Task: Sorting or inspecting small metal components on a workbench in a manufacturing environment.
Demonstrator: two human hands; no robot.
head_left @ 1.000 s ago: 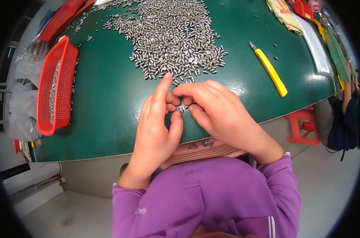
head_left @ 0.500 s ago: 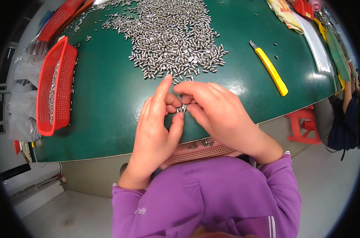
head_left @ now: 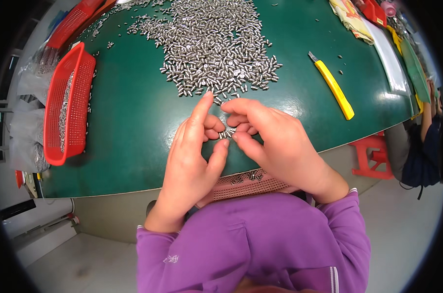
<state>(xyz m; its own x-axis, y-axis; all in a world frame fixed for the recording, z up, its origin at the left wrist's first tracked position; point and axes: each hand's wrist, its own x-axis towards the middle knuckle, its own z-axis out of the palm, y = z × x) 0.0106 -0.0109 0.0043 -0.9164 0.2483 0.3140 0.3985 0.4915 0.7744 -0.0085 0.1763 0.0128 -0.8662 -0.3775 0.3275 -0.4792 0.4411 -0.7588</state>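
Observation:
A short row of small silvery screw-like metal parts (head_left: 227, 133) spans the gap between my two hands, just above the green table (head_left: 133, 141). My left hand (head_left: 189, 146) grips the row's left end between thumb and curled fingers, its index finger stretched forward toward the pile. At the right end, my right hand (head_left: 275, 139) closes on the parts with its thumb and bent fingers. Beyond my fingertips lies a large heap of the same metal parts (head_left: 214, 49), with a few strays at its near edge. Fingers partly hide the row.
A red perforated basket (head_left: 87, 122) with metal parts stands on the left, beside clear plastic bags (head_left: 28, 124). A yellow utility knife (head_left: 335, 90) lies to the right. Below the table edge, a pinkish basket (head_left: 226, 191) holds several parts. A red stool (head_left: 370, 156) is at right.
My right hand has shifted slightly right, its fingers spreading a little from my left hand. More of the row of metal parts shows between them. My left hand has barely moved.

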